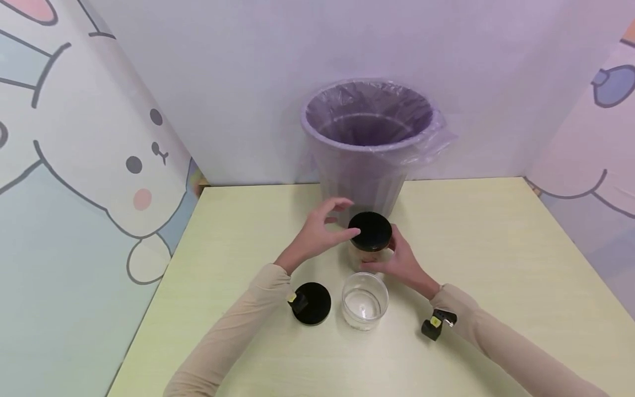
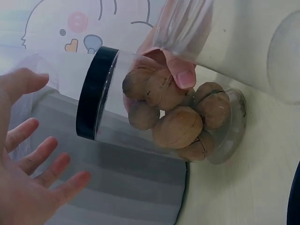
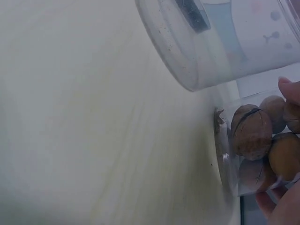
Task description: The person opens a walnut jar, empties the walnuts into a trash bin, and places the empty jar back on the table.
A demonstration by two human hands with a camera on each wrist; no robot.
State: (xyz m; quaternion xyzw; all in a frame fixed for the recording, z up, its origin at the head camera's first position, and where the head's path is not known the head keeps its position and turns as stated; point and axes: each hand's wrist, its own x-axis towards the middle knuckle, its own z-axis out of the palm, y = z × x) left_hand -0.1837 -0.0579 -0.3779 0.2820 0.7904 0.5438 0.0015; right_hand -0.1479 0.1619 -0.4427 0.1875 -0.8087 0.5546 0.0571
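Note:
A clear plastic jar (image 2: 140,112) with a black lid (image 1: 370,231) on top stands upright on the table, with several walnuts (image 2: 178,126) inside. My right hand (image 1: 403,262) grips this jar around its side, thumb toward the near face. Spread and relaxed, my left hand (image 1: 322,231) is beside the lid, its thumb overlapping the lid's left edge in the head view. In the left wrist view a gap shows between the left fingers (image 2: 61,171) and the lid. An uncovered clear jar (image 1: 364,303) sits in front, and a second black lid (image 1: 313,304) lies left of it.
Behind the walnut jar stands a grey bin (image 1: 364,176) lined with a clear plastic bag, close to the back wall. The pale yellow table (image 1: 486,237) ends at patterned side walls. Black wrist devices (image 1: 432,329) are strapped over both sleeves.

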